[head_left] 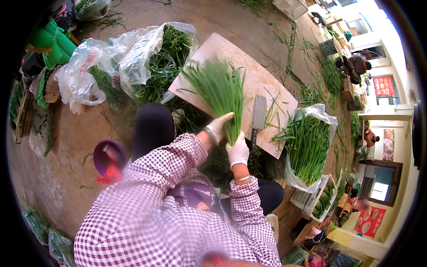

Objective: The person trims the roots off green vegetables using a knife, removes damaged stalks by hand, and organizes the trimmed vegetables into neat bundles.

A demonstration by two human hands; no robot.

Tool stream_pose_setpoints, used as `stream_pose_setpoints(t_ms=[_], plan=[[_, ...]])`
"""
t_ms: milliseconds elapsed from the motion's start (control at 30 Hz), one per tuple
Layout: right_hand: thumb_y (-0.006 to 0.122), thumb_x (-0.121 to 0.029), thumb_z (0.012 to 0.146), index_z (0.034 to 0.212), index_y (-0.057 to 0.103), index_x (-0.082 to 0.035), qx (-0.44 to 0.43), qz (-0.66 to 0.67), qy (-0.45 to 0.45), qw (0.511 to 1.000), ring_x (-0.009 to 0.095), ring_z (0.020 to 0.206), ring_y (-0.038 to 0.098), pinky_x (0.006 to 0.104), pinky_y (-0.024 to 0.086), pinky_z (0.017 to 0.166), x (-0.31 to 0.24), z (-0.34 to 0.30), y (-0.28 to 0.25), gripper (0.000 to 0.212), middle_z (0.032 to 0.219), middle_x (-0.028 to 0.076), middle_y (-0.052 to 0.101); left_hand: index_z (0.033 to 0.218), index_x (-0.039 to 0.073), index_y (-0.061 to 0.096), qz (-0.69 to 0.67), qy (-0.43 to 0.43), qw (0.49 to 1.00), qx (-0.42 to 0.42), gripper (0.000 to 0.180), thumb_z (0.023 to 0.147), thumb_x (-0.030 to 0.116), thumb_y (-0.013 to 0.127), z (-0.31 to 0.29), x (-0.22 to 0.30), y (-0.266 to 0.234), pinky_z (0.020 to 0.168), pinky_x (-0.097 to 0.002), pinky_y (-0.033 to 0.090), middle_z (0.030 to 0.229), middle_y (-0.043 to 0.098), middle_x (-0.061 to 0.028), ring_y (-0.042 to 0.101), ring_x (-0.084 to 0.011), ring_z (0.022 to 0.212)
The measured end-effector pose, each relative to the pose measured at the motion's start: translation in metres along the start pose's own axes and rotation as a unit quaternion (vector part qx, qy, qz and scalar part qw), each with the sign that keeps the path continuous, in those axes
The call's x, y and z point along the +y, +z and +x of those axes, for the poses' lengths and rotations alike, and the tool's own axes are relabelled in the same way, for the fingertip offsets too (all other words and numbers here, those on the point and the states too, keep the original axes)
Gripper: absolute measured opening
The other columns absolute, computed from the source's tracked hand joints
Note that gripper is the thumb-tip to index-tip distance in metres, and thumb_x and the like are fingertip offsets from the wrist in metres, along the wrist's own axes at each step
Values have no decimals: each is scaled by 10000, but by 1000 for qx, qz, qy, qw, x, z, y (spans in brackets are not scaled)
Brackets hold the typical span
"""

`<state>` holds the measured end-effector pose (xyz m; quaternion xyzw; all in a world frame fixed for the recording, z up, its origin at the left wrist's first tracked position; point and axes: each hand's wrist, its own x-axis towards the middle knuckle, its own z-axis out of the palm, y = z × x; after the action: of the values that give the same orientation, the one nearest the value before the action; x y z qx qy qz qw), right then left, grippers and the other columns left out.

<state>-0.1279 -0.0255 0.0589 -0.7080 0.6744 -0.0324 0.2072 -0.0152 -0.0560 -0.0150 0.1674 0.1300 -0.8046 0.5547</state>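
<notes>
A bunch of green chives (222, 89) fans out over a pale cutting board (213, 46), its narrow end toward me. My left hand (219, 127), in a white glove, is closed around the lower stalks from the left. On the other side my right hand (238, 151), gloved too, grips the stalk ends. A cleaver (259, 111) with a dark handle lies on the board just right of the bunch. Loose cut stalks (272, 109) are scattered beside its blade.
Right of the board stands a plastic-lined crate of chives (307, 147). Clear bags of greens (171, 51) sit on the left. A purple bucket (106, 156) with something red is by my left leg. Several people work at the far right among heaps of greens (330, 73).
</notes>
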Motion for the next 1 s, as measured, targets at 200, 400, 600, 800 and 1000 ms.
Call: stream_pose_setpoints(t_ms=[200,400,600,800,1000], plan=[[823,-241,647,1137,527,-35,-91,-6,-65,994,315,945,625,386,499,812,15,-5,-9,608,1058,171,633,1076,89,602,58,21,997,44,287,836,227,678,1,-10,-19,831,-426,478,989,643,-82,595,-243,888],[836,-125,660,1250,491,-36,-174,358,-63,915,161,987,582,299,472,867,55,15,26,688,1121,52,611,1035,84,616,50,-4,997,55,251,843,235,673,-3,-25,-14,776,-426,506,943,654,-79,612,-229,839],[805,-70,661,1161,527,-35,-237,451,-38,859,149,873,587,290,492,769,56,14,23,573,1004,35,612,1043,74,622,31,-6,998,62,261,858,256,647,-9,-26,-6,831,-417,489,979,659,-80,608,-227,877],[734,-79,709,959,559,-25,-217,448,29,867,118,581,544,262,463,523,43,6,1,310,775,24,590,1165,49,584,-12,18,999,-26,369,883,285,607,-24,-25,12,945,-407,435,1136,625,-111,577,-254,1025],[704,-32,737,1034,542,-31,-182,441,24,879,105,576,556,251,465,521,65,-5,-15,338,780,22,597,1200,28,564,-21,44,999,-5,381,918,285,569,-33,0,40,970,-404,422,1173,613,-110,564,-256,1061]])
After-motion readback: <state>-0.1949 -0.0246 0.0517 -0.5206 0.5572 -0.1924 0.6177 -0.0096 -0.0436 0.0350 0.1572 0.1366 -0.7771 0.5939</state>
